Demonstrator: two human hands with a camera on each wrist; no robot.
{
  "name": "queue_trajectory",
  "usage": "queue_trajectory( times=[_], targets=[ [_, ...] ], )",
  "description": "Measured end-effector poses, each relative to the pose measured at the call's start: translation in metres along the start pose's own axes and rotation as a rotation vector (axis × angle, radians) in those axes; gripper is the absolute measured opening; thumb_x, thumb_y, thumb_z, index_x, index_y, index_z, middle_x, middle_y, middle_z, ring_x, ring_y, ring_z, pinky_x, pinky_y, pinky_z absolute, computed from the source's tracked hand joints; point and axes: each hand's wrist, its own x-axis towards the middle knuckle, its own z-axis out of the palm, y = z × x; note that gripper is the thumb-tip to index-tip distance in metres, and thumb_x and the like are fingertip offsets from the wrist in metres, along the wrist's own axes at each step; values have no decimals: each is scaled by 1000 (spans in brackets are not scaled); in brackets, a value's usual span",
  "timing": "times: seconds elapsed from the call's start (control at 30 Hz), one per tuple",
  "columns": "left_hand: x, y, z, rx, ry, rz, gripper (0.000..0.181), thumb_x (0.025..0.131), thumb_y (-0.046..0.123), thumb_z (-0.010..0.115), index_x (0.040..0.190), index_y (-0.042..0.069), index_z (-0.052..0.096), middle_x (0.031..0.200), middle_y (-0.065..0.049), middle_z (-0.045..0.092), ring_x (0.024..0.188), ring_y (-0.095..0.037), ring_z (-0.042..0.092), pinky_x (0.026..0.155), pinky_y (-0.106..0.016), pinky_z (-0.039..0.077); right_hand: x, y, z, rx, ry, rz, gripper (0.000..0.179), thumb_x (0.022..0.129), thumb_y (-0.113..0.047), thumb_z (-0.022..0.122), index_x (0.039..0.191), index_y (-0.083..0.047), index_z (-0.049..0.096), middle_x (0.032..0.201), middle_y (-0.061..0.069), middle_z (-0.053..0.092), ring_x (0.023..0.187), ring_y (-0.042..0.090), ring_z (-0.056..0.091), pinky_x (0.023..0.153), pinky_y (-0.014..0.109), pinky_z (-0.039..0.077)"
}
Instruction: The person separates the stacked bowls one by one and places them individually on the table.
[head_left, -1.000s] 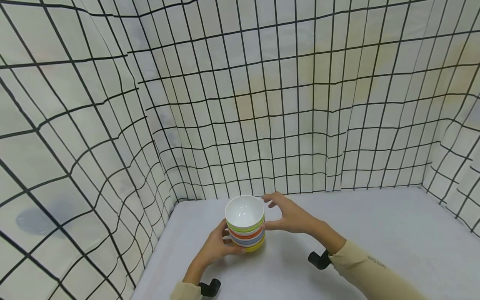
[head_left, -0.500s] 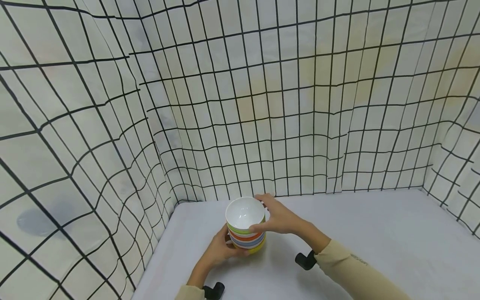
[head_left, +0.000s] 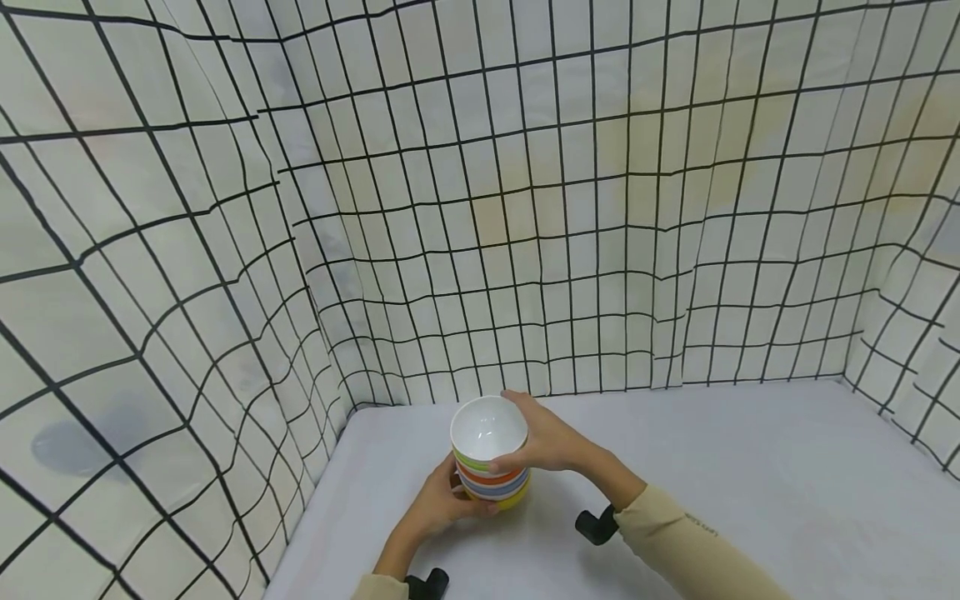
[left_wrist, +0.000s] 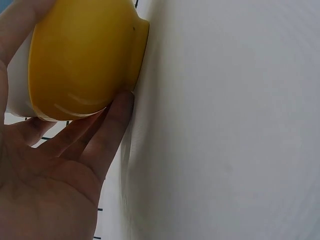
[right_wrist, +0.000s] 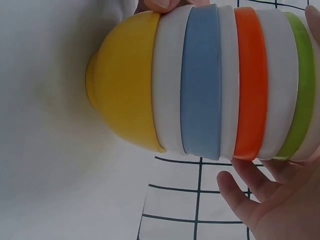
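Nested bowls stand in an upright stack on the white-covered table. At the bottom is a yellow bowl (right_wrist: 127, 82), then a blue bowl (right_wrist: 201, 82), an orange bowl (right_wrist: 251, 82) and, on top, a green bowl (head_left: 489, 427) with a white inside. My left hand (head_left: 442, 500) holds the yellow bowl low on the left, thumb in front; in the left wrist view, fingers (left_wrist: 112, 127) reach under its side near the foot. From the right, my right hand (head_left: 551, 437) grips the green bowl, thumb at the front rim and fingers at the back.
The white tabletop (head_left: 720, 475) extends widely to the right of the stack. White walls with a black grid (head_left: 570, 250) enclose the table at the back and sides. A black wrist mount (head_left: 597, 527) sits by the right sleeve.
My right hand has moved left from beside the stack, and its thumb and fingers have closed round the top green bowl. The left hand keeps its hold, and the stack stays in place.
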Motion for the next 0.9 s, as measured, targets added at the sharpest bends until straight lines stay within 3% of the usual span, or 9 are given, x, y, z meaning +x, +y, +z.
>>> queue_trajectory(
  times=[0.43,0.73,0.9],
  targets=[
    [-1,0,2,3,5,0,95,73,27,94,152,20,42,143,-6,59,130,-32,59,108,-46,54,-2,0,2,31,33,6,99,75,-40,90,153,-12,37,142,8,56,126,25,60,100,46,58],
    [0,-1,2,0,12,-15,96,72,30,95,152,20,43,143,-6,59,130,-32,59,107,-47,54,-2,1,4,31,54,1,98,73,-42,91,152,-16,39,140,2,55,123,21,61,97,38,58],
    [-1,-1,2,-7,14,-17,95,71,30,95,151,20,43,142,-6,59,128,-32,60,105,-45,56,-2,0,3,39,79,14,102,73,-42,92,154,-15,36,143,6,53,125,24,59,98,42,58]
  ],
)
